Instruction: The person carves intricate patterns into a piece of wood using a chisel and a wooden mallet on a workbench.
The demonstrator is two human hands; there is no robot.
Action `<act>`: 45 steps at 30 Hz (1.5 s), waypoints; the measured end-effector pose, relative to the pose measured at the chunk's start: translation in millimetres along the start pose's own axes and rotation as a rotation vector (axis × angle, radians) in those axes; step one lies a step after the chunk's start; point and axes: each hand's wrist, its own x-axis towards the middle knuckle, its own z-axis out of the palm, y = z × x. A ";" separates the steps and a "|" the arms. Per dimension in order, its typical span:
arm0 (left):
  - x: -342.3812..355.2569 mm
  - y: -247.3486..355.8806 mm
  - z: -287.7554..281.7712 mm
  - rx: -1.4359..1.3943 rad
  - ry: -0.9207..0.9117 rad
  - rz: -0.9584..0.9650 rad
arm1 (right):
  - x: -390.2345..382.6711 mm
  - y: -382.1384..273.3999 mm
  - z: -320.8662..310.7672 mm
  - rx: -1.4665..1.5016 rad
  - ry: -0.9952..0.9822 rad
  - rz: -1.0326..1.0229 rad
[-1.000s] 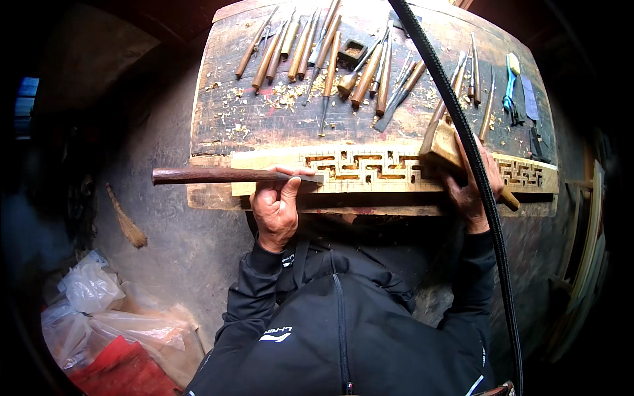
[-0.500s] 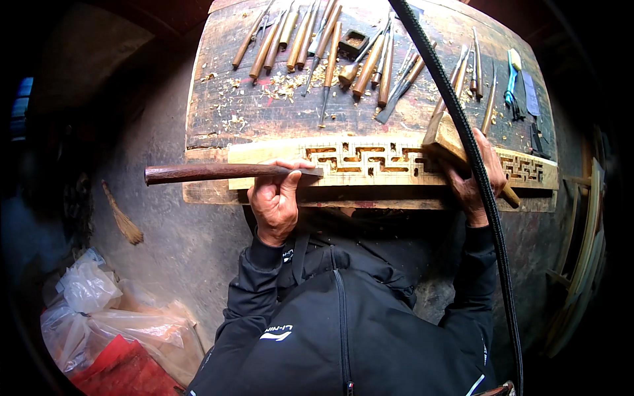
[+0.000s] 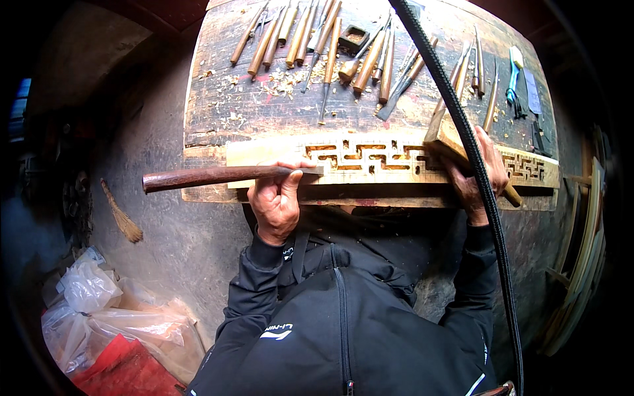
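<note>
A long wooden board (image 3: 264, 152) with a cut-through fretwork pattern lies along the near edge of the workbench. My left hand (image 3: 274, 204) pinches a chisel (image 3: 205, 178) near its blade. The dark wooden handle points out to the left, and the short flat blade lies over the board beside the left end of the fretwork. Over the right part of the board, my right hand (image 3: 477, 181) is closed round a wooden mallet (image 3: 444, 136). The mallet's block head rests at or just above the pattern, and its handle end sticks out below my hand. A black cord partly hides this hand.
Several wood-handled chisels (image 3: 317, 39) lie across the back of the workbench (image 3: 218, 99) among shavings, with a small dark square box (image 3: 354, 38) and a blue brush (image 3: 513, 82). The black braided cord (image 3: 485, 185) crosses the view. A small broom (image 3: 122, 214) and plastic bags (image 3: 89, 297) lie at left.
The handle end of the chisel has dipped slightly toward me, while its blade stays at nearly the same spot. My right hand and the mallet have hardly moved.
</note>
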 end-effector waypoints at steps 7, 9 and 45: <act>-2.5 -2.8 3.9 -0.009 0.037 0.092 | 1.8 1.3 -0.6 0.008 0.003 -0.010; -1.4 1.1 4.0 0.039 0.026 0.113 | 0.9 1.8 0.1 -0.005 0.011 -0.017; 19.3 29.2 11.1 0.610 -0.194 0.303 | 192.1 -136.9 -111.5 0.578 0.147 -0.525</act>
